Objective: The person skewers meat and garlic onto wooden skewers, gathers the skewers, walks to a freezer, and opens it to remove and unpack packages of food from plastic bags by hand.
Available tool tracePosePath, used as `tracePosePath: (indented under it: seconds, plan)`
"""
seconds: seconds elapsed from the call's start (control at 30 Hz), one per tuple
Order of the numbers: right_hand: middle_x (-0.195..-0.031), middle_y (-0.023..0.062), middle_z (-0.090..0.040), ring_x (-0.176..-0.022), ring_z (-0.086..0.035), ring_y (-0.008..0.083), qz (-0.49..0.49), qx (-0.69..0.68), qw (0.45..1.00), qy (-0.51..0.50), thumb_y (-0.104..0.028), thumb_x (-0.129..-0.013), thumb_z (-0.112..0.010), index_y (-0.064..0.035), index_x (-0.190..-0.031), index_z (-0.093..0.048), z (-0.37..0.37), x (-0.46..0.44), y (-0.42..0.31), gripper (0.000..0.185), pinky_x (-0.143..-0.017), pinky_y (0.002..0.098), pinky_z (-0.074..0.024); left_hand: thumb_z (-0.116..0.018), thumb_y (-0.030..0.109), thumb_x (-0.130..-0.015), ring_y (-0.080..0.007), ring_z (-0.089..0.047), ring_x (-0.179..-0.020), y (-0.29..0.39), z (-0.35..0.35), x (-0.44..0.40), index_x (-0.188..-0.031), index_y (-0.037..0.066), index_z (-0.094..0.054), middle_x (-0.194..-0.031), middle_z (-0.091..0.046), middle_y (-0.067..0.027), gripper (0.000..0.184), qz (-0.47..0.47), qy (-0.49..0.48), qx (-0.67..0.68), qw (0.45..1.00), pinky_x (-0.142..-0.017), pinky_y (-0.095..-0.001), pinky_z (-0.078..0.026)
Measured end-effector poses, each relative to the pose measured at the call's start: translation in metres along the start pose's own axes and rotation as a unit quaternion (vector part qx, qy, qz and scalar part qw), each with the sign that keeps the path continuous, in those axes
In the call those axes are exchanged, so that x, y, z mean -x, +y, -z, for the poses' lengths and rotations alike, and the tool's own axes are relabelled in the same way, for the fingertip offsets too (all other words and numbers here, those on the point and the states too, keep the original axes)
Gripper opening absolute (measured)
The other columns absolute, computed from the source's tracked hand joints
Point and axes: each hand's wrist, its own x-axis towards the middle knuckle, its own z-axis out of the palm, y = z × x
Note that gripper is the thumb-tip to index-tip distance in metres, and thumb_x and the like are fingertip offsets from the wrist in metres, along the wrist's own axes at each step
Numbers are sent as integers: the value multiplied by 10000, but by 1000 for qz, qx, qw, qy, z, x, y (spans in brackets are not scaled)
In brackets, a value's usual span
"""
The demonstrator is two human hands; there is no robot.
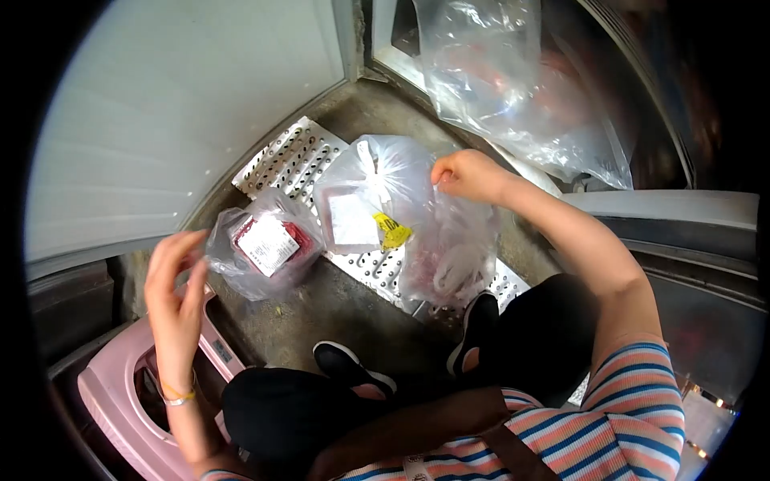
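Three clear plastic bags rest low in front of me. The left bag (301,210) holds red contents under a white label (268,244). A tied middle bag (405,172) shows a white label (353,220) and a yellow tag (391,231). On the right, a third bag (461,240) has pinkish contents. My left hand (175,280) is beside the left bag, fingers apart and holding nothing. My right hand (465,175) is closed at the top of the right bag; what its fingers pinch is too small to make out.
The bags lie on and around a perforated metal plate (297,156). A pink plastic stool (108,385) stands at the lower left. A large clear plastic sheet (513,80) hangs at the upper right. Pale panel at left (184,104); my black shoes (349,365) are below.
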Motion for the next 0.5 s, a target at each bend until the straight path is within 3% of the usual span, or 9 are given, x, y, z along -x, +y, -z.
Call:
tracePosePath:
  seconds: [0.07, 0.1, 0.13, 0.2, 0.3, 0.43, 0.5]
  plan:
    - [-893, 97, -653, -811, -616, 277, 55, 188, 980, -45, -93, -723, -590, -110, -903, -643, -11, 0, 22, 189, -764, 331, -479, -583, 18, -784, -230, -600, -852, 37, -16, -19, -984, 14, -598, -958, -594, -112, 201, -48, -186, 85, 978, -737, -326, -472]
    - [-847, 99, -624, -777, -602, 310, 98, 203, 974, -27, -90, -689, -626, -74, -808, -619, -14, 5, 31, 120, -676, 407, -476, -590, 28, -777, -251, -605, -818, 53, -31, -23, -951, 14, -605, -915, -598, -116, 176, -82, -243, 86, 963, -715, -339, -479]
    - [-847, 99, -624, -777, -602, 310, 98, 196, 975, -28, -90, -689, -626, -74, -808, -619, -21, 7, 37, 120, -676, 407, -476, -596, 38, -770, -272, -610, -784, 62, -51, -23, -918, 15, -611, -872, -603, -120, 151, -115, -298, 88, 943, -692, -353, -486]
    - [-863, 99, -631, -821, -612, 305, 8, 351, 926, -141, -96, -699, -608, -90, -806, -636, -28, 11, 46, 111, -682, 405, -481, -617, 66, -766, -303, -589, -794, 77, -97, -18, -949, 28, -611, -894, -602, -140, 187, -169, -383, 44, 907, -706, -352, -481]
    - [-866, 108, -637, -842, -610, 311, -63, 376, 908, -174, -103, -709, -584, -99, -809, -645, -20, 32, 48, 118, -687, 413, -481, -636, 119, -756, -307, -599, -790, 100, -178, 3, -939, 54, -610, -891, -604, -131, 196, -216, -363, 80, 903, -700, -367, -480]
    - [-854, 118, -639, -829, -614, 304, -43, 330, 933, -139, -125, -726, -578, -89, -823, -639, -26, 36, 90, 120, -683, 403, -484, -642, 131, -748, -315, -594, -810, 140, -269, 35, -972, 68, -596, -913, -604, -132, 236, -245, -301, 161, 907, -696, -372, -480]
    - [-831, 120, -633, -806, -612, 299, -13, 171, 985, -13, -133, -724, -582, -75, -820, -615, -24, 38, 92, 117, -673, 396, -480, -620, 121, -733, -308, -595, -804, 149, -297, 49, -988, 93, -582, -903, -599, -111, 259, -265, -162, 81, 947, -705, -373, -486]
